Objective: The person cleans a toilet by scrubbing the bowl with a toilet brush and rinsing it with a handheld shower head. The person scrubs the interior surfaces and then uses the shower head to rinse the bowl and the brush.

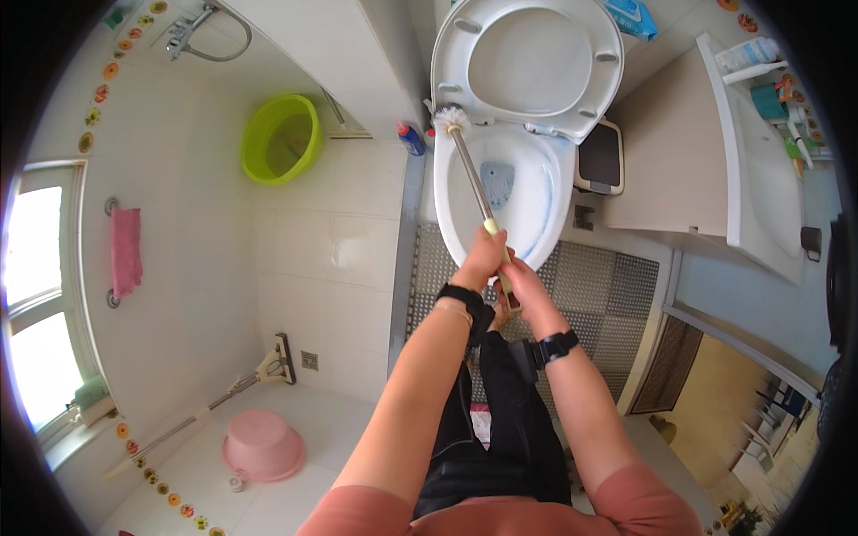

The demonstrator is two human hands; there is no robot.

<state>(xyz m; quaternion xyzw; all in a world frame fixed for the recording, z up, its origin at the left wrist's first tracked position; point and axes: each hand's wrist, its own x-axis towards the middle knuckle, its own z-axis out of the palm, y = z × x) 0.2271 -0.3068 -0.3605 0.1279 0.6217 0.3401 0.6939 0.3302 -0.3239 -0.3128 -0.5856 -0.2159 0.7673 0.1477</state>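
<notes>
A long-handled toilet brush (473, 171) is held in both my hands over the toilet bowl (450, 221). My left hand (484, 254) is closed around the pale grip just below the metal shaft. Lower on the same grip, my right hand (526, 285) is wrapped around it. White bristles at the brush's far end touch or hover over the bowl's back left rim, near the seat hinge; contact is unclear. Bluish, bubbly water (497, 184) lies in the bowl, with blue streaks along its right inner wall. The toilet seat (462, 60) is raised.
A blue bottle with a red cap (410, 139) stands left of the toilet, a lidded bin (600, 161) right. A sink cabinet (663, 154) is farther right. At left are a green tub (249, 144), an upturned pink basin (263, 442) and a mop (221, 398).
</notes>
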